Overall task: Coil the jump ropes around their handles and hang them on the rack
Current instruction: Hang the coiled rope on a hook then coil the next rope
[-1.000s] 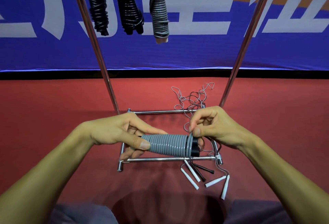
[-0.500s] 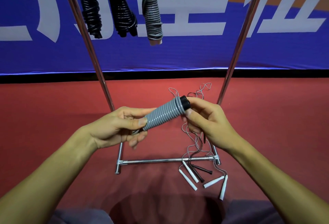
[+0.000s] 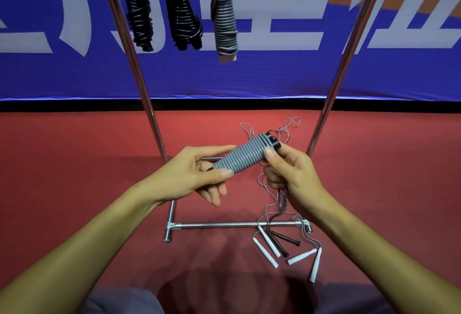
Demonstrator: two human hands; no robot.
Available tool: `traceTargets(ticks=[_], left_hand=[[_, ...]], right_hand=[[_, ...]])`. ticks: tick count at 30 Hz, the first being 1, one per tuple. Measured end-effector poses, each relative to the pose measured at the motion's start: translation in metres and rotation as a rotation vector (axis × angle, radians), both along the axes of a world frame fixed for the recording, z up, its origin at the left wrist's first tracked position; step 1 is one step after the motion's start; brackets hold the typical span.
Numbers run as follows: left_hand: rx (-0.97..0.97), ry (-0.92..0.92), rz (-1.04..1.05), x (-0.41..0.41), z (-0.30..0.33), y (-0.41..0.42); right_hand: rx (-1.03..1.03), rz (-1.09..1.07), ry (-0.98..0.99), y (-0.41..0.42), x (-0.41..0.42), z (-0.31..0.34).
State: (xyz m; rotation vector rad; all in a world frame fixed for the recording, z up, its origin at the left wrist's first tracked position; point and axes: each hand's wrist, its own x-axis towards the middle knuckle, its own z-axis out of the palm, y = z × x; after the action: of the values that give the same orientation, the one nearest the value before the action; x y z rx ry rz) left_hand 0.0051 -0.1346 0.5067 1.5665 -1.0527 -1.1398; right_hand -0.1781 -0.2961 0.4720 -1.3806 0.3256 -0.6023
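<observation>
- Since half a second ago little has shifted: the grey coil [image 3: 243, 155] stays tilted between both hands, its black end [image 3: 272, 141] up and to the right, and the right thumb now sits nearer that end.
- The left hand [image 3: 197, 176] grips the coil's lower end, thumb on top, fingers curled beneath.
- The right hand [image 3: 290, 176] pinches the upper end by the black cap, thumb against the last turns; its lower fingers are curled, and thin cord [image 3: 268, 190] trails down from them.
- The coil is held in the air over the rack's base bar [image 3: 237, 225], between the two slanted poles [image 3: 147, 104].
- On the red floor [image 3: 74, 164] just right of the base lie loose white handles [image 3: 268, 241], black handles [image 3: 284, 238] and tangled cord.
- Up on the rack hang two black bundles [image 3: 139, 12] and one grey bundle [image 3: 224, 22], side by side.
</observation>
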Motion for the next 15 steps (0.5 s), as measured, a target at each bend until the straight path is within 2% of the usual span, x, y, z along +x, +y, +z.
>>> traceTargets(ticks=[3, 9, 15], left_hand=[[0.028, -0.037, -0.041, -0.005, -0.003, 0.0], [-0.001, -0.146, 0.137, -0.017, -0.016, -0.004], [0.019, -0.14, 0.181, -0.018, -0.018, -0.005]], right_hand=[[0.001, -0.015, 0.023, 0.002, 0.004, -0.001], [0.036, -0.11, 0.137, 0.009, 0.01, -0.001], [0.084, -0.059, 0.207, 0.01, 0.008, -0.004]])
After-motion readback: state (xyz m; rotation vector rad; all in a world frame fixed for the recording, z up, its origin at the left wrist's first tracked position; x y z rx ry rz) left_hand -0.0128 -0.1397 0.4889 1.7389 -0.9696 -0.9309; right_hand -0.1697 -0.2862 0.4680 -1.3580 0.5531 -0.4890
